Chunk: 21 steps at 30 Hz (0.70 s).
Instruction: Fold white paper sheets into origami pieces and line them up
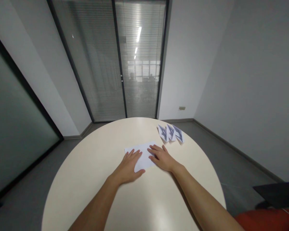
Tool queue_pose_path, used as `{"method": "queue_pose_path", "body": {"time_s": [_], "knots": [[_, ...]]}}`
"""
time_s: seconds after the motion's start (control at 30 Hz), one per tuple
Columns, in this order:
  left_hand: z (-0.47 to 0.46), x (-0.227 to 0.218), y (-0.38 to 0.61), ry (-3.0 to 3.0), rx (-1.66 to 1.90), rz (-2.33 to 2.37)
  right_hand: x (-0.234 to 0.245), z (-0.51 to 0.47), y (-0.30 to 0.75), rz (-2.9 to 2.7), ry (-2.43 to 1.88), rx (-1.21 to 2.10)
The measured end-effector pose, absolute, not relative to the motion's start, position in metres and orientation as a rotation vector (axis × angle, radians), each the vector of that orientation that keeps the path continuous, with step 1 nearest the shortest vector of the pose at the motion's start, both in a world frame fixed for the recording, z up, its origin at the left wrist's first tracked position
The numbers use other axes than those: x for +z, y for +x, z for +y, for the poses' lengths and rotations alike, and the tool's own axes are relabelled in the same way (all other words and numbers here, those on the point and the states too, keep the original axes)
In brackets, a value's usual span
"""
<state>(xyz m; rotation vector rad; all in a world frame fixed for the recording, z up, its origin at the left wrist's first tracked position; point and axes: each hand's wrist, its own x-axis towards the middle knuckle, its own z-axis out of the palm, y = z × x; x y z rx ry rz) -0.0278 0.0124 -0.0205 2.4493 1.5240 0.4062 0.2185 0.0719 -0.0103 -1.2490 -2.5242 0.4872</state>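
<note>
A white sheet of paper (144, 157) lies flat on the round cream table (91, 173) in front of me. My left hand (130, 164) rests over its left side, fingers stretched out and thumb spread toward the lower edge. On the right side of the sheet, my right hand (162, 157) lies with its fingers apart, their tips on the paper. Neither hand grips anything. Three folded paper pieces (170, 133) with dark printed patterns sit in an overlapping row beyond my right hand, near the table's far right edge.
Behind the table stands a glass door (142, 89) with blinds and dark frames. A wall socket (182, 108) is low on the back wall. At the lower right are a red item (262, 220) and a dark flat object (276, 194) beside the table.
</note>
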Motion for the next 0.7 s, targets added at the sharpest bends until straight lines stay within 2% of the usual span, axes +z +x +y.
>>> {"method": "queue_pose_path", "body": {"time_s": [0.4, 0.7], "knots": [[0.023, -0.031, -0.032, 2.391, 0.525, 1.704, -0.006, 0.069, 0.217, -2.526, -1.089, 0.502], [0.018, -0.026, -0.032, 2.396, 0.480, 1.689, -0.006, 0.073, 0.217, -2.498, -0.943, 0.470]]}}
